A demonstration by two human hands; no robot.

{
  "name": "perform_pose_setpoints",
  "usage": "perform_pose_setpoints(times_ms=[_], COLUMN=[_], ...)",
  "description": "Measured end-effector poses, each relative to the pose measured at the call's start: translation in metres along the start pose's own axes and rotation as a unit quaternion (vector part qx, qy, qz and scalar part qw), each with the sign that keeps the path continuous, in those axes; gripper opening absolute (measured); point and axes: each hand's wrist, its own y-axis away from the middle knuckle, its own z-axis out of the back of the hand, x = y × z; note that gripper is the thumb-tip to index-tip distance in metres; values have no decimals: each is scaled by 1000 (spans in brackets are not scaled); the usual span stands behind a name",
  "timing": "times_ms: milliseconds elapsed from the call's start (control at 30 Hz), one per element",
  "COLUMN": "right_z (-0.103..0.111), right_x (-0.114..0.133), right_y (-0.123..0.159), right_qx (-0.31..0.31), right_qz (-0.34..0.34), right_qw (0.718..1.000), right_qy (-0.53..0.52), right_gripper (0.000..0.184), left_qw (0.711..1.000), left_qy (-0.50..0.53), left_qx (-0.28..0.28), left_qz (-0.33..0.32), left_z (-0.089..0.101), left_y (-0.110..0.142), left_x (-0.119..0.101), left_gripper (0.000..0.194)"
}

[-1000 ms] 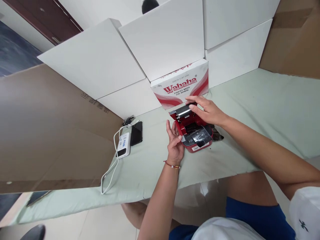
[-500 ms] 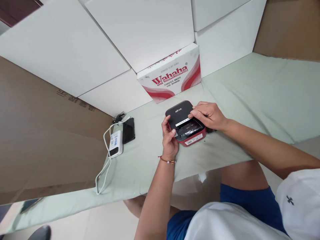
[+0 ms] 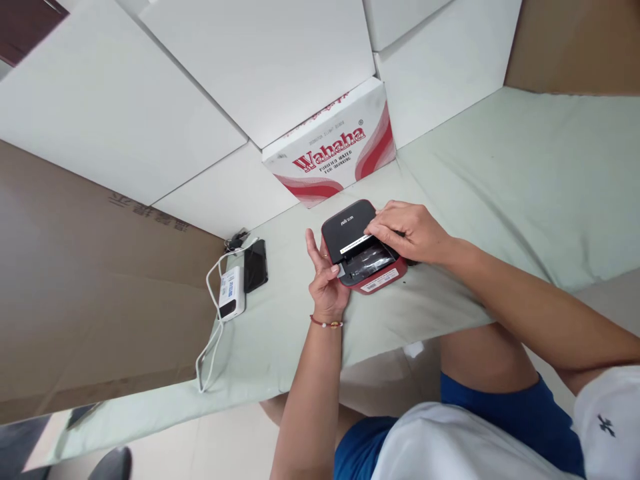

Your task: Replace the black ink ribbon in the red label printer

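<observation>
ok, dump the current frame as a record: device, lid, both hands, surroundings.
device: red-and-black device on green cloth
lid: black lid, lowered; whether latched, can't tell
left hand: at device's left side, thumb by front corner
right hand: fingers on lid's right side
left of device: black phone, white power bank, white cable
behind device: Wahaha box

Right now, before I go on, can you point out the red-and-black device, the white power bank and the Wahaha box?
Red-and-black device (image 3: 351, 233): head view, on its black lid.
White power bank (image 3: 232, 289): head view, on its upper face.
Wahaha box (image 3: 330, 152): head view, on its printed front.
</observation>
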Motion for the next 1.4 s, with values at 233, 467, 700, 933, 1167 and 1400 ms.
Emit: perform_pose_setpoints(times_ms=[233,467,700,933,1167,1400], right_z=[-7,-5,-6,-2,-4,19], right_x=[7,9,10,11,12,24], right_y=[3,4,5,-2,2,1], right_qx=[-46,-54,-46,-24,-76,-225], right_qz=[30,40,14,-21,-57,-95], right_qw=[998,997,999,996,995,958], right_qy=[-11,-24,6,85,-31,-149], right_gripper=[46,44,51,58,53,58], left_qw=[1000,999,999,998,1000,999], left_qy=[-2,-33,-31,-29,-11,23], left_qx=[-5,-19,-4,-7,-14,-25], left_qz=[16,-10,-35,-48,-25,8], left_z=[1,-1,-3,-8,-4,4], left_y=[2,3,4,3,3,-4], left_x=[0,-3,-7,0,3,7], left_gripper=[104,50,26,30,58,104])
